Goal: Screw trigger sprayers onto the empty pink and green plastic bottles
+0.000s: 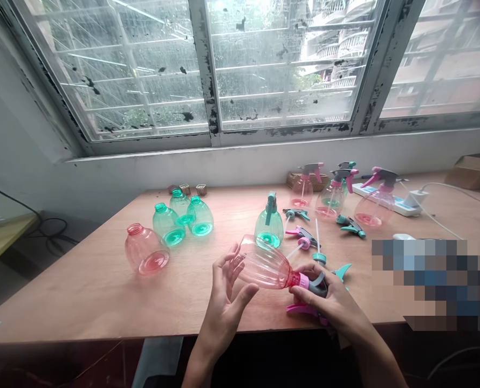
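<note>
A pink see-through spray bottle [264,264] lies tilted on its side in front of me, its neck pointing right. My left hand [227,293] is at its base with fingers spread, fingertips touching the bottle. My right hand [324,302] is closed around the grey and pink trigger head [316,284] fitted on the bottle's neck, just above the wooden table [94,291].
One pink bottle [145,250] and three teal bottles [181,218] stand without heads at the left. A teal bottle with a head [269,222] stands behind my hands. Loose trigger heads [304,234] lie to the right. Assembled bottles [333,194] and a power strip [405,205] are at the back right.
</note>
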The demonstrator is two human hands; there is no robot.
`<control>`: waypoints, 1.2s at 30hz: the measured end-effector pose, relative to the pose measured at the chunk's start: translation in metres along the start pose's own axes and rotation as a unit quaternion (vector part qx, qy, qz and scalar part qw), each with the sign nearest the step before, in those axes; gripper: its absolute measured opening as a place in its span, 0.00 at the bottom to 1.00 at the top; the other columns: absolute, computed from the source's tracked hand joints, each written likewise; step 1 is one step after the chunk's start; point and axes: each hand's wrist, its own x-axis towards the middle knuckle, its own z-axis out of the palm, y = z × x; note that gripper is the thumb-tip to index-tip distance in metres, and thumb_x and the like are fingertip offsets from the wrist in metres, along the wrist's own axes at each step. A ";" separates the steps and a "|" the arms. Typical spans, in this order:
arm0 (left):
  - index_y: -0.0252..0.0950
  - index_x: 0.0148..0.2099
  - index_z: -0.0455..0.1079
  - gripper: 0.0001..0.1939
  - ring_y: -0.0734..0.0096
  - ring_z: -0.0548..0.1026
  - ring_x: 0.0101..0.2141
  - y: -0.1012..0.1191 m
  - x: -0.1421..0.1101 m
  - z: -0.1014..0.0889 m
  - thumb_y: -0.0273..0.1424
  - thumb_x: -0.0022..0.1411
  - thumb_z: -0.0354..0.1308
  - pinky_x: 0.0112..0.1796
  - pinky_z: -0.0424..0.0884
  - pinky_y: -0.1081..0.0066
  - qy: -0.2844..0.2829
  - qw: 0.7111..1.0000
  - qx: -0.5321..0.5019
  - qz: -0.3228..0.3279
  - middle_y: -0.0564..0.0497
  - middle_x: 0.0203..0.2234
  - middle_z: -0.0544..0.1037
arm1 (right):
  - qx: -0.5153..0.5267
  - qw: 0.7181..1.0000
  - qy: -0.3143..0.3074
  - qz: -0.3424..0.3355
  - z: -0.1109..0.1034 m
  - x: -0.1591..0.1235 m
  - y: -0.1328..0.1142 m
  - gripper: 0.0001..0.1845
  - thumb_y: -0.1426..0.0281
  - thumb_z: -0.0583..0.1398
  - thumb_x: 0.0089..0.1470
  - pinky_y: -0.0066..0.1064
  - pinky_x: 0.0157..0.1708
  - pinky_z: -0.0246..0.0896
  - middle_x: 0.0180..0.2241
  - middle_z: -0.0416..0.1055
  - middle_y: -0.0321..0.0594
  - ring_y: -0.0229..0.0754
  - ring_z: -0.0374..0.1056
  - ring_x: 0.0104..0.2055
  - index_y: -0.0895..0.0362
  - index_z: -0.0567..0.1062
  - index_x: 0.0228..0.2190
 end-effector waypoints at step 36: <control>0.51 0.72 0.55 0.36 0.46 0.62 0.68 0.005 0.000 -0.003 0.44 0.68 0.63 0.67 0.58 0.48 -0.031 0.995 0.091 -0.032 0.46 0.71 0.61 | 0.007 1.000 -0.007 -0.007 -0.006 -0.001 0.003 0.21 0.54 0.72 0.54 0.35 0.34 0.77 0.27 0.79 0.37 0.44 0.75 0.31 0.55 0.75 0.40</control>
